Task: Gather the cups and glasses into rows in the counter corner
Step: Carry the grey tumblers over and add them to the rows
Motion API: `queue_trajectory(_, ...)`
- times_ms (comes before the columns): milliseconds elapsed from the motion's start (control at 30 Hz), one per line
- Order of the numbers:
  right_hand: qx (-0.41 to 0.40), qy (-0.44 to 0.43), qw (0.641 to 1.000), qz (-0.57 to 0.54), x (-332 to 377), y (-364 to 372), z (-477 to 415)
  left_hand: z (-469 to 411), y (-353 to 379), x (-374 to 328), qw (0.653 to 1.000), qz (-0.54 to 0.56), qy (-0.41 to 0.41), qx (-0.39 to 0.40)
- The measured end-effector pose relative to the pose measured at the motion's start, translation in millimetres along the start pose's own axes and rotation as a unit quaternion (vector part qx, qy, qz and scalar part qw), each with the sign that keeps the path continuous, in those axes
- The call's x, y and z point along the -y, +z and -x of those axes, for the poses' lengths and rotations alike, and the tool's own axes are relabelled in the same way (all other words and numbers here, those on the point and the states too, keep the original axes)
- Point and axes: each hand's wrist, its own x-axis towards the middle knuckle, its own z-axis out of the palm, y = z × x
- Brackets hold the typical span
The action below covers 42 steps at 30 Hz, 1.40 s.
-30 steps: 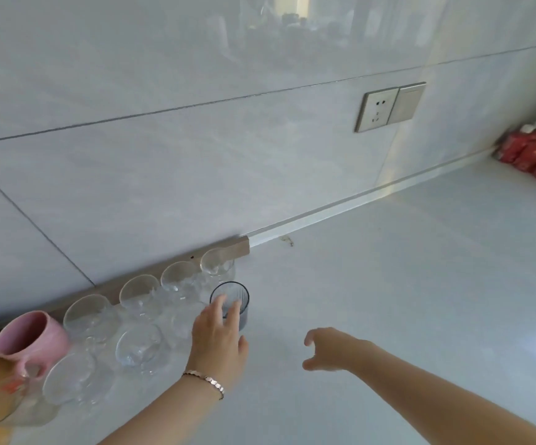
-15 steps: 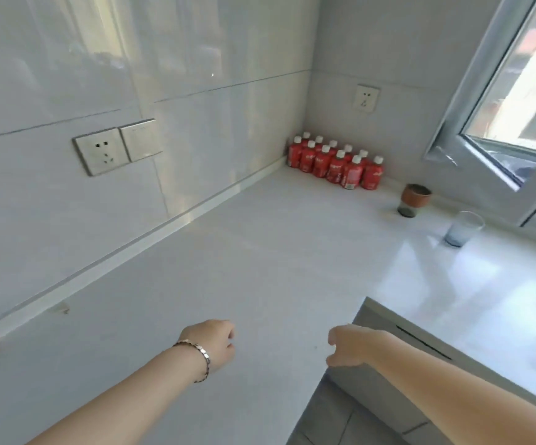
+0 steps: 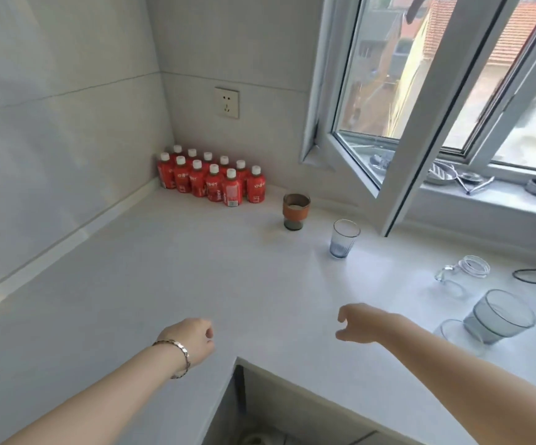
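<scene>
White bench (image 3: 170, 284) all around you, and both hands hang above it with nothing in them. Your left hand (image 3: 192, 343) is curled loosely into a fist at about seven o'clock in the view; your right hand (image 3: 361, 322) is half open, fingers bent, thumb apart, near five o'clock. Now, the glassware. From that right hand the blue-tinted tumbler (image 3: 343, 239) stands upright at roughly twelve o'clock, well apart, and the brown-banded cup (image 3: 295, 215) sits beyond it at eleven, near the red bottles (image 3: 212, 179) packed in the far corner. Off at three o'clock you've got the wide grey glass (image 3: 501, 316) with a clear glass (image 3: 456, 330) just beside it, and a clear jar (image 3: 468, 268) further back at two. Every piece here stands with its long axis vertical, as far as I can tell, though the jar is hard to read. Your right hand is plainly the nearer one to all of them; the left has the longer reach. I'd judge the grey glass the closest pick, taken from the side.
</scene>
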Motion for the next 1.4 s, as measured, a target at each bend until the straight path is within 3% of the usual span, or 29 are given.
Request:
queue_trajectory(267, -0.014, 0.059, 0.989, -0.134, -43.7, -41.2, -94.2, -182.3, -66.2, -69.9, 0.999, 0.016, 0.047, 0.022)
queue_trajectory(367, -0.007, 0.082, 0.981, -0.173, -49.7, -55.3, -127.7, -237.9, -99.0, -112.2, 0.996, 0.021, 0.084, -0.008)
queue_trajectory(533, -0.01, 0.12, 0.97, -0.212, -55.4, -69.7, -166.1, -328.6, -131.3, -176.4, 0.982, 0.138, 0.121, -0.046)
queue_trajectory(667, -0.031, 0.143, 0.962, -0.23, -57.9, -70.5, -182.6, -371.9, -121.6, -207.4, 0.98, 0.163, 0.104, -0.039)
queue_trajectory(833, -0.055, 0.19, 0.942, -0.271, -56.2, -70.2, -191.2, -380.3, -109.6, -206.2, 0.968, 0.181, 0.12, -0.122)
queue_trajectory(967, -0.152, 0.236, 0.883, -0.376, -53.4, -79.3, -202.7, -363.1, -96.9, -186.1, 0.962, 0.169, 0.176, -0.125)
queue_trajectory(1100, -0.258, 0.215, 0.835, -0.436, -50.5, -90.6, -229.2, -332.1, -86.7, -164.2, 0.958, 0.165, 0.209, -0.109)
queue_trajectory(1400, -0.315, 0.203, 0.827, -0.418, -46.8, -79.9, -249.7, -262.3, -76.6, -119.5, 0.963, 0.185, 0.154, -0.122)
